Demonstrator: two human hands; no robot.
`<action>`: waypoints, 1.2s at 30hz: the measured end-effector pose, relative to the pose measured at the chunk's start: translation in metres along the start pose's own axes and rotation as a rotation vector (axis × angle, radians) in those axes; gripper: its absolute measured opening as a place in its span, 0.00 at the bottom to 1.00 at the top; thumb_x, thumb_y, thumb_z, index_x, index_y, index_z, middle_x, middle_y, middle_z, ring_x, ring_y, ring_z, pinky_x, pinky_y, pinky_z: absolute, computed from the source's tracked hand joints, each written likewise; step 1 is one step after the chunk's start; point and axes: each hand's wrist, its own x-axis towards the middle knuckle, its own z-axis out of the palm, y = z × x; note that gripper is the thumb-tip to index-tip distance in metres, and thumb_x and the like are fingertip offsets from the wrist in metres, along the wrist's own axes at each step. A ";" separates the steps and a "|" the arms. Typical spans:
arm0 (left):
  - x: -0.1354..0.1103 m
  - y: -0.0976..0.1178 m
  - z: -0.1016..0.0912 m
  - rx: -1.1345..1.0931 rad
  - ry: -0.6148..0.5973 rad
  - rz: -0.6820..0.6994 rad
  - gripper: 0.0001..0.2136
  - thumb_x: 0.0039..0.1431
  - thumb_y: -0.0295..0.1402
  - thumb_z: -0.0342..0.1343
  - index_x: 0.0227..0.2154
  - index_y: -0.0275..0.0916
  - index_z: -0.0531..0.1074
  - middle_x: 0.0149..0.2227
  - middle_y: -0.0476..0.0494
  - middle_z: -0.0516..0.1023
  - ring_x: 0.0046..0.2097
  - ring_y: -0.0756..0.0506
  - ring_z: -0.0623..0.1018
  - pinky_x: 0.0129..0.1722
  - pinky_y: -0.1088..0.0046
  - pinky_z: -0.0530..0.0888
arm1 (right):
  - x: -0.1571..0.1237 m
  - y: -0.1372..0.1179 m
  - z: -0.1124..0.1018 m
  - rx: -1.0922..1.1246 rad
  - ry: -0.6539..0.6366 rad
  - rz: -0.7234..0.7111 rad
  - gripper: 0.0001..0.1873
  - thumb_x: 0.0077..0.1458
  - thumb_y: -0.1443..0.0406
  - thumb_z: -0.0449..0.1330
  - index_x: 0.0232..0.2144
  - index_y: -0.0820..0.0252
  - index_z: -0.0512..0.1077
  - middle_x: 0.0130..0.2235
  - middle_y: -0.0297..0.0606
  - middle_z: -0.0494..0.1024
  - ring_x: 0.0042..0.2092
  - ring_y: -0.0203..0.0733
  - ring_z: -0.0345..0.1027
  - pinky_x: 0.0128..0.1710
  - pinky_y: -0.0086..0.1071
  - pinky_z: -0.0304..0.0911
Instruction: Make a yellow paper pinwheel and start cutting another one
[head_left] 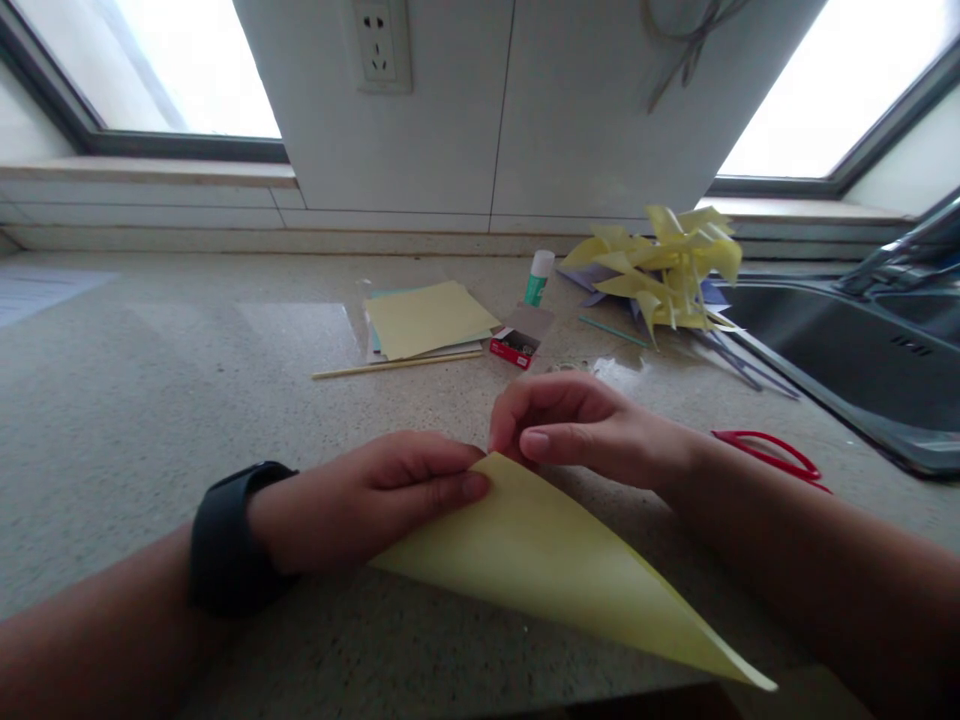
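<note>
A sheet of yellow paper (555,560), folded over into a triangle, is in front of me above the counter. My left hand (405,490) grips it near its top corner, thumb on the upper face and fingers behind. At that same corner is my right hand (577,430), its fingers curved and its thumb apart from the forefinger. The right fingertips are close to the paper's tip; whether they touch it is hard to tell. The paper's long point runs down to the lower right.
Behind my hands lie stacked paper sheets (431,320), a wooden stick (397,366), a small red box (513,348) and a glue stick (538,278). Yellow paper pinwheels (664,260) are heaped beside the sink (847,360). Red-handled scissors (780,455) lie near my right forearm.
</note>
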 end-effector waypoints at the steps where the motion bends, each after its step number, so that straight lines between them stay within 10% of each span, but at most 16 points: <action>1: 0.000 0.000 0.000 0.034 0.005 0.024 0.18 0.69 0.47 0.49 0.40 0.38 0.75 0.35 0.46 0.75 0.37 0.46 0.73 0.34 0.73 0.70 | -0.001 -0.002 0.001 -0.001 -0.014 0.001 0.09 0.59 0.61 0.67 0.36 0.62 0.77 0.33 0.33 0.75 0.34 0.33 0.65 0.34 0.27 0.61; 14: 0.000 0.004 0.004 0.269 -0.044 0.285 0.15 0.74 0.36 0.43 0.49 0.39 0.74 0.50 0.40 0.79 0.52 0.42 0.75 0.54 0.66 0.68 | -0.008 -0.011 0.011 -0.211 -0.122 -0.049 0.10 0.55 0.63 0.68 0.34 0.61 0.70 0.32 0.31 0.69 0.34 0.35 0.62 0.34 0.29 0.61; 24: -0.002 0.003 0.004 0.069 0.046 -0.028 0.20 0.70 0.48 0.47 0.32 0.38 0.72 0.29 0.49 0.71 0.30 0.49 0.69 0.28 0.75 0.66 | -0.007 -0.007 0.006 -0.243 0.074 -0.057 0.10 0.59 0.62 0.65 0.32 0.62 0.69 0.28 0.30 0.68 0.28 0.31 0.60 0.25 0.24 0.54; 36: -0.002 -0.004 0.006 -0.267 -0.005 -0.143 0.18 0.68 0.49 0.51 0.37 0.38 0.73 0.33 0.49 0.71 0.32 0.50 0.69 0.30 0.76 0.65 | -0.006 0.000 0.006 -0.515 0.234 -0.070 0.08 0.61 0.63 0.61 0.30 0.61 0.72 0.27 0.31 0.70 0.28 0.32 0.61 0.24 0.26 0.55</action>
